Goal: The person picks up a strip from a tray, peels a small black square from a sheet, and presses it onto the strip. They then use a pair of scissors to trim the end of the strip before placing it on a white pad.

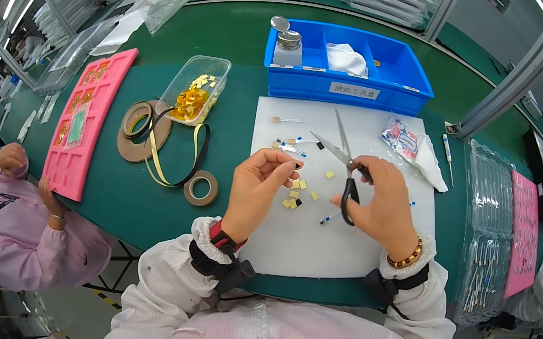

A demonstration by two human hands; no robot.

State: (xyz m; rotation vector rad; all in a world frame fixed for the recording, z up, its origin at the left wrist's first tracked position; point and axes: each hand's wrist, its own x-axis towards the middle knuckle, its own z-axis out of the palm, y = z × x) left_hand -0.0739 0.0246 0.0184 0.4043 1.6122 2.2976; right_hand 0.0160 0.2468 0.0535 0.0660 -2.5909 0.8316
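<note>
Over the white work mat, my right hand grips a pair of black-handled scissors, their blades spread and pointing up and left. My left hand is closed in a pinch, a small dark piece showing at its fingertips. Below and between the hands lie several small cream squares. Several thin strips with blue and white parts rest on the mat beyond my left hand. One more blue-tipped strip lies under my right hand.
A blue divided box stands behind the mat, holding a metal-topped bottle and white cloth. Left are a clear tub of yellow scraps, tape rolls and a pink tray beside a co-worker. Clear trays stand right.
</note>
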